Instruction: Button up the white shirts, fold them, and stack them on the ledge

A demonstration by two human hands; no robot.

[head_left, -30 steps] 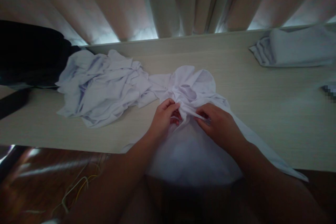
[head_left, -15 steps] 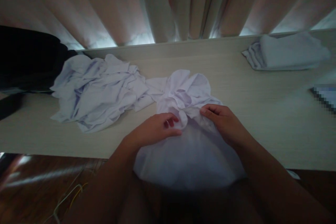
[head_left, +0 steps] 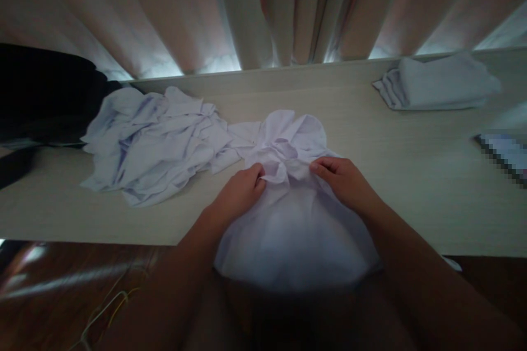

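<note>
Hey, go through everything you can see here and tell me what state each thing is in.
Left hand: gripping the white garment
Right hand: pinching the same garment
White garment: bunched at the hands, not folded
White cloth pile: crumpled
Pale cloth at right: neatly folded
Curtains: drawn, light showing below
Cords: lying loose on the floor
Black item at left: too dark to tell
Pixelated item: unclear

Indoor room, domestic in look, exact kind unclear. Signs: pleated curtains (head_left: 272, 11) backlit at the hem, wood-grain table (head_left: 391, 192), white garment (head_left: 294, 236) over its edge, heaped white clothes (head_left: 160, 142), brown floor (head_left: 49, 299) with loose cables (head_left: 107, 306).
</note>
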